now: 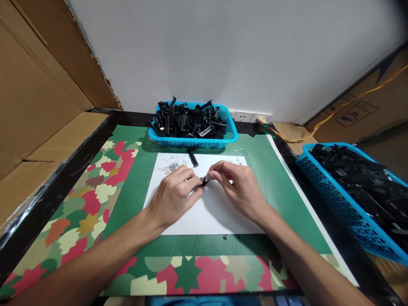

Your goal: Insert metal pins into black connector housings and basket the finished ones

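Observation:
My left hand (179, 187) is closed around a small black plastic part (205, 180), mostly hidden by the fingers, over the white sheet (204, 216). My right hand (239, 183) meets it from the other side. Its thumb and index finger are pinched at the part's end, and whatever they grip is too small to make out. Beyond my left hand lies a loose pile of tiny, thin metal pieces (172, 167). A second black plastic part (193, 159) rests near the sheet's far edge.
A blue basket (191, 141) heaped with black plastic parts stands at the back. Another blue basket (353, 212) of black pieces is at the right. Cardboard (41, 76) walls the left side. Tiny black bits (225, 236) lie by the sheet's near edge. Yellow cable (318, 125) runs at back right.

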`<action>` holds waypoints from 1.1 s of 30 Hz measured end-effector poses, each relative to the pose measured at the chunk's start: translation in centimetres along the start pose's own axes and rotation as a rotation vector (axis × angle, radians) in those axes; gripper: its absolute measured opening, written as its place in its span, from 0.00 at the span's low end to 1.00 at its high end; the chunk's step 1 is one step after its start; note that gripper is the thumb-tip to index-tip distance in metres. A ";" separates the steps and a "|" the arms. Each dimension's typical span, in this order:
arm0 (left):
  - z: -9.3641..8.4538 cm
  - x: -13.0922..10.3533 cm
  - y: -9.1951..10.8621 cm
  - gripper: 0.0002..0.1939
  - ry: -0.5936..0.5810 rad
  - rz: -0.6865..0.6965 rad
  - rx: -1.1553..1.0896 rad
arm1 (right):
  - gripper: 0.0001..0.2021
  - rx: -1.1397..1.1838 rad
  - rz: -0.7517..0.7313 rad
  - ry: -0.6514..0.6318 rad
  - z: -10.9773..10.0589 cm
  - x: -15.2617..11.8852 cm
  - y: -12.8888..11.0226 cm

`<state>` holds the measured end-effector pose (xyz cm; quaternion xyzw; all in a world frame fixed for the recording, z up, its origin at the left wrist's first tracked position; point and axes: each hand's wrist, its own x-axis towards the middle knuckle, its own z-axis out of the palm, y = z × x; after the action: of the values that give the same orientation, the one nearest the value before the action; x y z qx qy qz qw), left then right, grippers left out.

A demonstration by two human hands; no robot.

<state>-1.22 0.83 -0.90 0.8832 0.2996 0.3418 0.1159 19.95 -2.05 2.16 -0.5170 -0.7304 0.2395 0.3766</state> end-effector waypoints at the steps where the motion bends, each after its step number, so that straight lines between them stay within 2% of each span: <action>1: 0.0 0.0 0.0 0.06 0.004 0.004 0.001 | 0.11 -0.002 -0.003 0.000 0.1 0.0 0.0; 19: 0.1 0.0 -0.2 0.06 0.001 -0.049 -0.048 | 0.07 -0.112 -0.078 -0.013 0.1 0.4 -0.5; 25: 0.3 0.0 -0.3 0.06 0.017 -0.088 -0.115 | 0.12 -0.122 -0.122 -0.013 0.5 0.3 -0.4; 33: 0.2 0.1 -0.4 0.05 0.033 -0.165 -0.180 | 0.18 -0.035 -0.118 0.070 1.2 -0.2 0.3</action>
<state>-1.19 1.22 -1.21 0.8358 0.3412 0.3711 0.2175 19.15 -2.10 1.16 -0.4877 -0.7500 0.1859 0.4064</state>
